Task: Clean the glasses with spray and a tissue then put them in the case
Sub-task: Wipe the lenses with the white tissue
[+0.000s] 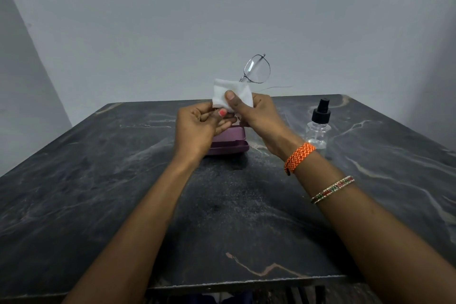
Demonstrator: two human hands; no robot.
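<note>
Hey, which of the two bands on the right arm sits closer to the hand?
The orange woven thread band, right at the wrist. The thin red, green and gold bangle sits farther up the forearm.

Marble table (103,180); purple case (229,144); spray bottle (318,128).

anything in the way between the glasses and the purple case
No object lies between them. The glasses are held up in the tissue by the left hand and right hand, right above the purple case. The case looks shut, so its lid would need opening. The spray bottle stands off to the right.
</note>
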